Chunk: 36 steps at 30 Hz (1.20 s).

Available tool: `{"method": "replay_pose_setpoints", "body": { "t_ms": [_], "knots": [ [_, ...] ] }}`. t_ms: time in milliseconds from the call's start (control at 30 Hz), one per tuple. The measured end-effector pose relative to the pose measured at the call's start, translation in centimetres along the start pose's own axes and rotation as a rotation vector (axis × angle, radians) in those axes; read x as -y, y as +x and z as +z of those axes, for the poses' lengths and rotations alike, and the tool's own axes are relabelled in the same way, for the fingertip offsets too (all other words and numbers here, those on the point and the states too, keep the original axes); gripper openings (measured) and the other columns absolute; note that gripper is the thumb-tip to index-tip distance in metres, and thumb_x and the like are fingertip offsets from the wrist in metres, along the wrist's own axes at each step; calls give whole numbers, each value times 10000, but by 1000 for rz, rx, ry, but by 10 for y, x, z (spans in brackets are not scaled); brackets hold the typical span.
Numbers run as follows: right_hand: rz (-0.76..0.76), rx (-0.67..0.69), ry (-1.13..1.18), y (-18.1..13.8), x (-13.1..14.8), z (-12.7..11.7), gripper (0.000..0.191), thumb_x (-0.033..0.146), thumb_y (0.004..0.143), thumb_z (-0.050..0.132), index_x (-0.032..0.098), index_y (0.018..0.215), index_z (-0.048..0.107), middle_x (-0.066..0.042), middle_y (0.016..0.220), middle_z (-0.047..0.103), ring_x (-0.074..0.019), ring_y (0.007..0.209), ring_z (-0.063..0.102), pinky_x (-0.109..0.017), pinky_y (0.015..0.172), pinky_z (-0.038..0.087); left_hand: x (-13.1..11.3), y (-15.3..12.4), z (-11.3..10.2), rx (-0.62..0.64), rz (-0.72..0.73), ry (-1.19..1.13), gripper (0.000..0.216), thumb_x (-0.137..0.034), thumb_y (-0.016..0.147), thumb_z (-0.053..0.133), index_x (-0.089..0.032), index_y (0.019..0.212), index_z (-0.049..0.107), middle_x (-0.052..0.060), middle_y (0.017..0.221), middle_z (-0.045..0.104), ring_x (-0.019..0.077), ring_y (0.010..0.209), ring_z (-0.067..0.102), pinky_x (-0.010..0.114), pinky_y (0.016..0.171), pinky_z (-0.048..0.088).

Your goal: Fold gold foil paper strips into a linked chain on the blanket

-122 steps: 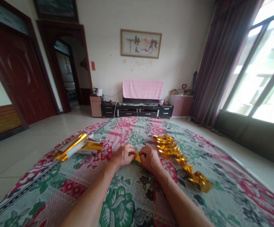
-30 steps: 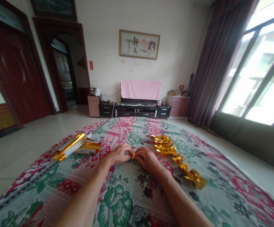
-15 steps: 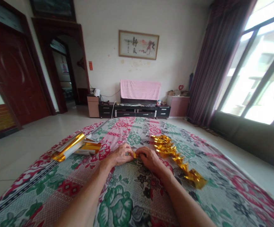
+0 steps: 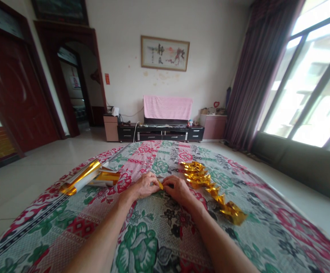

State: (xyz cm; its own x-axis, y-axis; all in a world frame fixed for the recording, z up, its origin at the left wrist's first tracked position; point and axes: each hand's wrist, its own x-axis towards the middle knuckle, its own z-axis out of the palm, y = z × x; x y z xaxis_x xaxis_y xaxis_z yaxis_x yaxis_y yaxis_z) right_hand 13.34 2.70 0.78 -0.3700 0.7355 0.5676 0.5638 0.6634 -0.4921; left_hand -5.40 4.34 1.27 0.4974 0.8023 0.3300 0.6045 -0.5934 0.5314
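Observation:
Between my two hands, just above the flowered tablecloth (image 4: 136, 242), is a small piece of gold foil paper (image 4: 161, 185), mostly covered by my fingers. My left hand (image 4: 145, 185) pinches it from the left. From the right, the curled fingers of my right hand (image 4: 177, 187) close on its other side. Right of my hands lies a row of folded gold foil pieces (image 4: 207, 182), overlapping one another and reaching toward the near right. To the left rest curled sheets of gold foil paper (image 4: 82, 177) with white backs.
The table's rounded far edge (image 4: 165, 141) faces a low black TV cabinet (image 4: 153, 133). A pink cloth (image 4: 167, 107) drapes over the television. Purple curtains (image 4: 246, 76) and a window stand on the right, dark red doors (image 4: 14, 83) on the left.
The view has shifted slightly. My fingers have moved a little around the foil piece, and more of it shows between them. The row and the loose sheets lie as before.

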Motion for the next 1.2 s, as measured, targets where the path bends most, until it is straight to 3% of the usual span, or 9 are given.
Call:
{"method": "replay_pose_setpoints", "body": {
  "t_ms": [500,1200],
  "knots": [
    [-7,0,-34,2,1,0,202,80,704,514,171,676,693,-38,799,693,-132,756,620,-214,720,460,2,5,14,-121,14,168,142,-183,785,477,-165,719,602,42,844,576,154,854,526,290,794,432],
    [16,14,-67,3,-1,0,202,99,695,508,186,671,689,-28,791,691,-136,761,618,-219,720,460,-4,3,17,-160,-4,210,159,-205,810,456,-172,695,561,40,804,546,158,819,502,290,766,411]
  ]
}}
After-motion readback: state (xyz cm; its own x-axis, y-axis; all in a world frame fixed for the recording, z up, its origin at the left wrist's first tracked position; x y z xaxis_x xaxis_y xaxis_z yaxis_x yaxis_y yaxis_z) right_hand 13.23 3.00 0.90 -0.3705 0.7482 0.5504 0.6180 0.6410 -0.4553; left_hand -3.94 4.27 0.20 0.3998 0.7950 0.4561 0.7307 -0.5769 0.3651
